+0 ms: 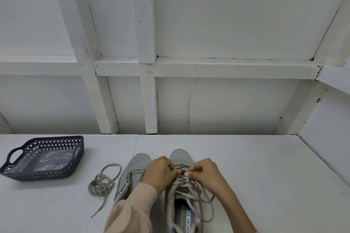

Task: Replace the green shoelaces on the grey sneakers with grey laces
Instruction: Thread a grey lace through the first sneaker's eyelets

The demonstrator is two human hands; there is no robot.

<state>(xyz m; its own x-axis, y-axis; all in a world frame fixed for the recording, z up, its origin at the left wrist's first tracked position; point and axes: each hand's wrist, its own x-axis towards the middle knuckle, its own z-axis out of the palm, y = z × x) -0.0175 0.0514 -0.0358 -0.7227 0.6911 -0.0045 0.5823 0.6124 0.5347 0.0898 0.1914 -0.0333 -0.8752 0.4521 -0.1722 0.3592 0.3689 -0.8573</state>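
- Two grey sneakers stand side by side on a white table (246, 166), toes pointing away from the person.
- The left hand (159, 173), with a pale pink sleeve (132, 212) down to the wrist, reaches over the left sneaker (132, 170) to the right sneaker (181, 195); its fingers are curled and pinch the grey lace (187, 187) near the lower eyelets.
- The right hand (205, 173), forearm bare, comes in from the right; its fingers are bent and pinch the same lace close to the left hand's fingertips.
- Loose ends of this lace loop over the shoe's opening.
- A second lace (102, 185), greyish in colour, lies coiled on the table left of the shoes.
- A dark perforated basket (11, 157) sits further left.
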